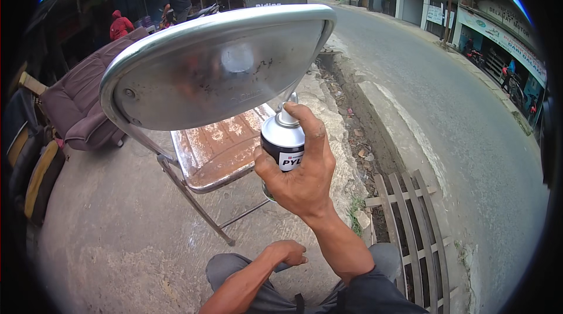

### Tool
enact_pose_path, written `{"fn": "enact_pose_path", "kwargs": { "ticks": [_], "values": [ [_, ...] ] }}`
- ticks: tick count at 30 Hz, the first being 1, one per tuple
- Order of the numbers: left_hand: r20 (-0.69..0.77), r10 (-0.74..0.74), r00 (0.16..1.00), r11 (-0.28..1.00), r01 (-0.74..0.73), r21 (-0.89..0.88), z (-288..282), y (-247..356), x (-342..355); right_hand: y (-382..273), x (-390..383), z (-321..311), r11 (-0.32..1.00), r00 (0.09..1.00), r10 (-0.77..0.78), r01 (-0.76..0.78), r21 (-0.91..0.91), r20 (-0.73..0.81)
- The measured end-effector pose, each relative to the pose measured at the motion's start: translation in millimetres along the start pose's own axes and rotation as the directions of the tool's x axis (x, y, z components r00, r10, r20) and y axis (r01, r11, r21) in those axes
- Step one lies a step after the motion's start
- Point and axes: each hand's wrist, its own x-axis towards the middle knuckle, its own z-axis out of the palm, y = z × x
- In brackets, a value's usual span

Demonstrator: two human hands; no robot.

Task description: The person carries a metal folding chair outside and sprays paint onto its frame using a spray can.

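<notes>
My right hand (pixel 302 176) is wrapped round a spray can (pixel 282 137) with a silver top and a dark, labelled body. Its index finger lies on the can's nozzle, which is close to the lower right edge of a folding chair's metal backrest (pixel 193 88). The backrest is grey and shiny, with dark scuffs and a chromed tube frame. Behind and below it shows the chair's seat (pixel 226 152), its coating worn and rusty. My left hand (pixel 288 252) hangs by my knee, fingers curled, with nothing visible in it.
A worn purple sofa (pixel 88 97) stands at the left, with padded seats (pixel 44 179) near it. To the right run a littered ditch (pixel 360 144), a slatted wooden grate (pixel 413 232) and a road (pixel 469 132). Two people are in the far left background.
</notes>
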Motion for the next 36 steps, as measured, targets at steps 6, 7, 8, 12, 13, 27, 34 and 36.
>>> {"fn": "enact_pose_path", "kwargs": {
  "ticks": [6,7,8,12,13,27,34,36],
  "values": [
    [0.071,-0.063,0.995,0.998,0.063,-0.005,-6.8,5.2,-5.4,61.3,42.0,-56.4,0.939,0.938,0.231,-0.284,-0.195,-0.258],
    [0.067,-0.065,0.996,0.998,0.065,-0.003,-6.0,3.5,-4.1,65.4,48.9,-65.6,0.915,0.910,0.277,-0.348,-0.202,-0.309],
    [0.065,-0.056,0.996,0.998,0.055,0.011,-4.1,2.2,-3.4,65.2,53.5,-71.8,0.917,0.910,0.273,-0.344,-0.201,-0.311],
    [0.094,-0.068,0.993,0.997,0.066,0.026,-5.3,2.9,-3.7,59.9,47.7,-72.8,0.922,0.911,0.328,-0.366,-0.124,-0.249],
    [0.094,-0.067,0.993,0.998,0.065,0.026,-3.9,1.9,-3.1,55.1,40.3,-64.1,0.948,0.946,0.257,-0.286,-0.140,-0.196],
    [0.019,0.041,0.999,0.996,-0.042,0.080,7.4,-5.6,11.9,-95.8,-19.7,64.6,0.928,0.960,-0.210,0.136,0.347,0.187],
    [0.054,0.001,0.999,0.998,-0.004,0.055,10.7,-9.1,7.8,-27.0,1.2,0.8,1.000,1.000,-0.015,0.015,0.022,-0.013],
    [0.057,-0.022,0.998,0.998,0.018,0.061,2.5,4.3,1.2,5.5,14.3,-27.7,0.996,0.993,0.076,-0.079,-0.030,-0.093]
  ]
}}
